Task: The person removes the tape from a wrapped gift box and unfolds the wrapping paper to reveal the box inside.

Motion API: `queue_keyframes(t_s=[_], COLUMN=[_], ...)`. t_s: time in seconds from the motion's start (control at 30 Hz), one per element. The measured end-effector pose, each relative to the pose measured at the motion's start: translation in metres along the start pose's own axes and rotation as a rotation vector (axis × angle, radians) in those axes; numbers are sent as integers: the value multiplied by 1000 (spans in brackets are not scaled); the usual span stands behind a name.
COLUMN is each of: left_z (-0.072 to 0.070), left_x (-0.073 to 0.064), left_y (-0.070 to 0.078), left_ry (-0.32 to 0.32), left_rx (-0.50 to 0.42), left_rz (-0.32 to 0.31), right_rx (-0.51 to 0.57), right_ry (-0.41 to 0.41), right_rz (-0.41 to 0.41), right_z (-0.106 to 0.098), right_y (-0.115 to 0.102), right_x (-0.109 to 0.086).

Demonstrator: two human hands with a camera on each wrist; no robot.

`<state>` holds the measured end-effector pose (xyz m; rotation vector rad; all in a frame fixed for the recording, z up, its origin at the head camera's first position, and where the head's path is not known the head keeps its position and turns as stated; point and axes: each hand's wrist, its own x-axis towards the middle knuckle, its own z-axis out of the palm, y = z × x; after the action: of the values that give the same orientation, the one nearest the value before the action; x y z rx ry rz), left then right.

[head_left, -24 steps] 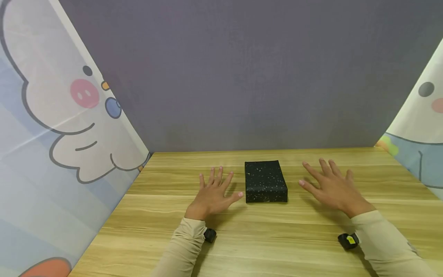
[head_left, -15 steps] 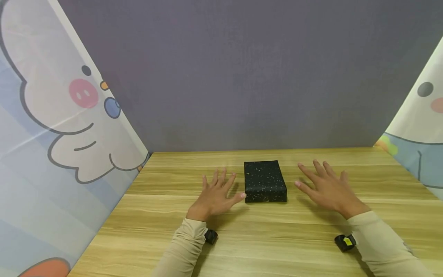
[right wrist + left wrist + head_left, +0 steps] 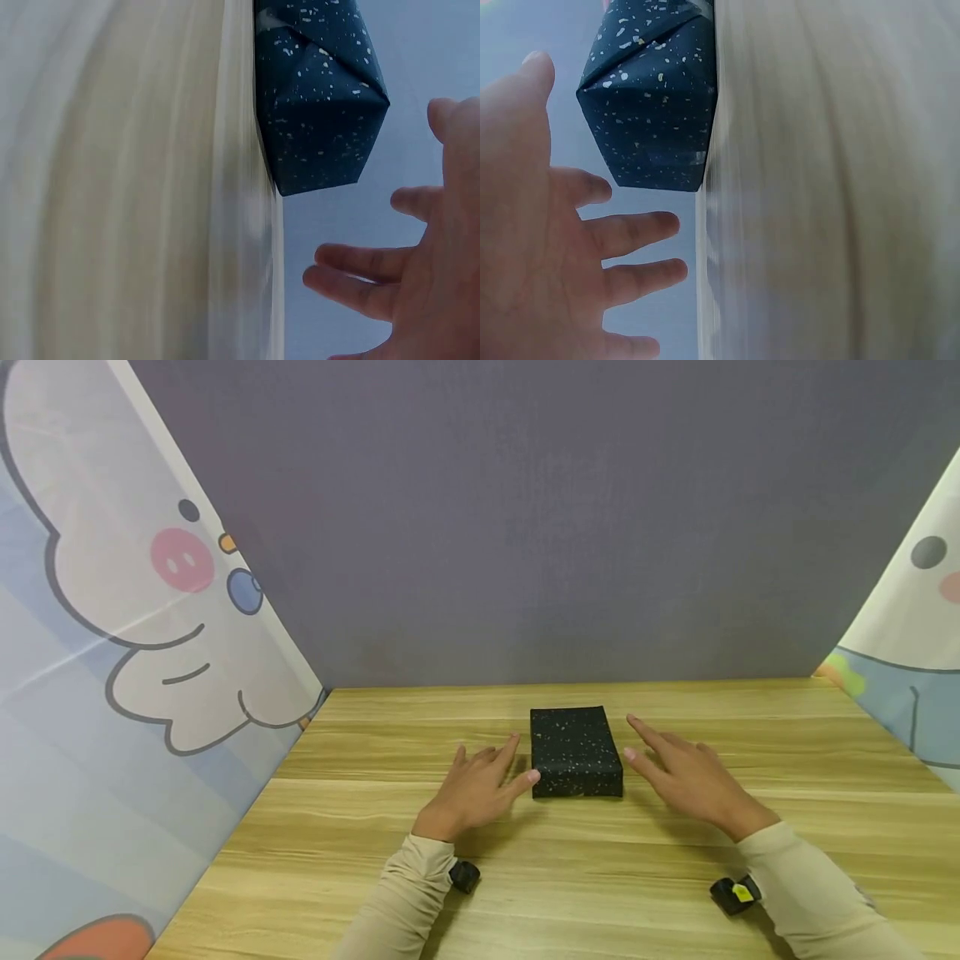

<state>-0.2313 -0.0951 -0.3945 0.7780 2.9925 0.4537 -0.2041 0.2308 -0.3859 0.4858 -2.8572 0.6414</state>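
Observation:
A flat box wrapped in black speckled paper (image 3: 573,747) lies on the wooden table. Its folded paper ends show in both wrist views, on the wrapped box (image 3: 649,112) and again on the box (image 3: 322,112). Just left of it is my left hand (image 3: 472,793), fingers spread, with the thumb tip at the box's near left corner; whether it touches cannot be told. To the right, my right hand (image 3: 690,781) has its fingers extended and a small gap separates it from the box. Neither hand holds anything.
The wooden table (image 3: 600,893) ends at a grey wall panel (image 3: 555,527) behind the box. Cartoon-printed curtains flank it, one at left (image 3: 97,777) and one at right (image 3: 911,635). A small black device (image 3: 735,895) sits at the right wrist, another (image 3: 465,877) at the left.
Both hands have moved inward toward the box, the right hand leftward and the left hand slightly rightward. Their palms have turned more toward each other. The box has stayed in place.

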Motion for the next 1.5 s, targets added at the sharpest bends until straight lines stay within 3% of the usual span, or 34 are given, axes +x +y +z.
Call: queue_keyframes(t_s=[0.43, 0.8, 1.5], left_z=[4, 6, 8], left_x=[2, 4, 5], left_y=[2, 4, 10], left_ry=[26, 75, 109], left_rx=[-70, -160, -193], left_rz=[59, 81, 50], right_rx=[86, 137, 282], right_ry=[24, -13, -47], right_rz=[-2, 30, 33], right_z=[3, 6, 19], right_y=[-4, -6, -12], right_x=[2, 2, 5])
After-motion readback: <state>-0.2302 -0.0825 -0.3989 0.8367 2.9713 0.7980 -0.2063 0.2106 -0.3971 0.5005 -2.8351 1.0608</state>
